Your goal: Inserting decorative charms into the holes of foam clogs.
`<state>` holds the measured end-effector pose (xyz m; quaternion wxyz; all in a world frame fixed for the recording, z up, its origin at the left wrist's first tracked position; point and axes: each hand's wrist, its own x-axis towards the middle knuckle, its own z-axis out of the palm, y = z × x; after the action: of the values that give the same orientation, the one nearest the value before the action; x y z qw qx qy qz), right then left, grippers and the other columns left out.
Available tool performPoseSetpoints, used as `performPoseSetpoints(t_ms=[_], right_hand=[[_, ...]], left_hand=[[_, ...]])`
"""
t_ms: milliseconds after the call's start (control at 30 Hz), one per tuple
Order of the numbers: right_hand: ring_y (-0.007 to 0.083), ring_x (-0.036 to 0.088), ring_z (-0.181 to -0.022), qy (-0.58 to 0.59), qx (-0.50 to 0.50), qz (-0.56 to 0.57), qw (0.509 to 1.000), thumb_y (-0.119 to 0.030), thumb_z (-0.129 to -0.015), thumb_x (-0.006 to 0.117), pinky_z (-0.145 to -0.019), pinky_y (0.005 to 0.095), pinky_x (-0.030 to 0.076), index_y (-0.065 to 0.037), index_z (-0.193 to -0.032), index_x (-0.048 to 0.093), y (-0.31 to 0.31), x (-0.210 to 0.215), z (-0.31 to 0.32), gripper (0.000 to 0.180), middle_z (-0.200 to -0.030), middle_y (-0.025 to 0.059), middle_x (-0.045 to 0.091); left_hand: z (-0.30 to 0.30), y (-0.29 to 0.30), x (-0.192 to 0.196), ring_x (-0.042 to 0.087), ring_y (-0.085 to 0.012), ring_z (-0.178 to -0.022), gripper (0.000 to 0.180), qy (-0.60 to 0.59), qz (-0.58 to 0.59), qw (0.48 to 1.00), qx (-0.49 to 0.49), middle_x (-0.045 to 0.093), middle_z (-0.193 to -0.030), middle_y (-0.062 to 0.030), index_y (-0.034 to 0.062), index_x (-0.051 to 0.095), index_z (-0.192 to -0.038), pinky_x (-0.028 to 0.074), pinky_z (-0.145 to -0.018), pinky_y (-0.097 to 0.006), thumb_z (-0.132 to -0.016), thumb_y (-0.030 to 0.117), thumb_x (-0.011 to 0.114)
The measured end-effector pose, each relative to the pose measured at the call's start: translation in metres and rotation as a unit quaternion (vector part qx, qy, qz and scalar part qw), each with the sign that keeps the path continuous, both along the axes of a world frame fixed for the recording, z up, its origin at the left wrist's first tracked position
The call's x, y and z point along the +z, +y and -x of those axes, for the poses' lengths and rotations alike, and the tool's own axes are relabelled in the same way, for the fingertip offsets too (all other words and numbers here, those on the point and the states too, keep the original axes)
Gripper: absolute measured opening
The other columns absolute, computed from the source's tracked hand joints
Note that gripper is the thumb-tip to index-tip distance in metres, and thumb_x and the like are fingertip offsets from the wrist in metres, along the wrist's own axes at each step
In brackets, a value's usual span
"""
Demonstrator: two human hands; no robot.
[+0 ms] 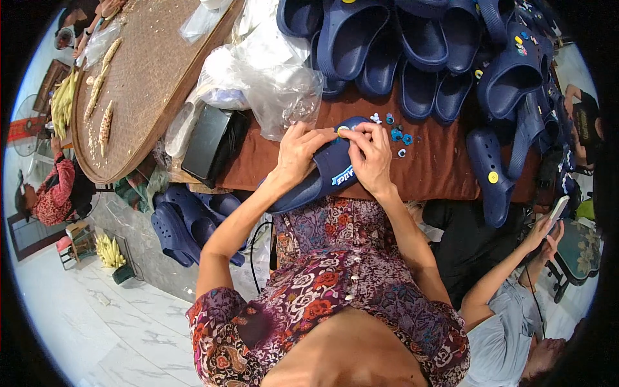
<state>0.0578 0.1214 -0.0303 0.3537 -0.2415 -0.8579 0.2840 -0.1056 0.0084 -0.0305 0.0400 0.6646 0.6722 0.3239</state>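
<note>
Fingertips close together, a person's left hand (300,151) and right hand (372,155) clamp a navy clog (331,158) at a brown cloth's (440,161) near edge, around a yellow charm (342,131). Loose blue charms (396,135) lie just beside.

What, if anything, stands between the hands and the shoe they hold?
Nothing visible: the left hand and right hand both touch the blue shoe, meeting at a yellow button. The plastic bag lies beyond the left hand, the loose charms right of the shoe.
</note>
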Motion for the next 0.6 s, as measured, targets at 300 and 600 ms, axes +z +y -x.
performPoseSetpoints(t_ms=[300, 600], right_hand=[[0.0264, 0.056, -0.090, -0.061, 0.033, 0.009, 0.998, 0.001, -0.077, 0.064, -0.079, 0.0376, 0.050, -0.017, -0.105, 0.072, 0.002, 0.008, -0.003, 0.034, -0.100, 0.0072, 0.056], [0.0280, 0.056, -0.094, -0.034, 0.010, 0.072, 0.997, -0.012, -0.086, 0.068, -0.082, 0.0393, 0.047, -0.009, -0.103, 0.070, 0.005, 0.019, -0.001, 0.018, -0.099, 0.0089, 0.057]], left_hand=[[-0.010, -0.041, 0.040, 0.059, -0.0340, -0.104, 0.044, -0.082, -0.061, 0.991, 0.091, 0.067, -0.114, -0.0128, 0.0041, 0.066, -0.105, 0.048, -0.092, -0.041, -0.062, -0.001, 0.064], [-0.055, -0.047, 0.012, 0.063, -0.0160, -0.098, 0.033, -0.721, 0.089, 0.667, 0.165, 0.066, -0.108, -0.0081, -0.0010, 0.060, -0.118, 0.049, -0.089, -0.033, -0.096, 0.024, 0.060]])
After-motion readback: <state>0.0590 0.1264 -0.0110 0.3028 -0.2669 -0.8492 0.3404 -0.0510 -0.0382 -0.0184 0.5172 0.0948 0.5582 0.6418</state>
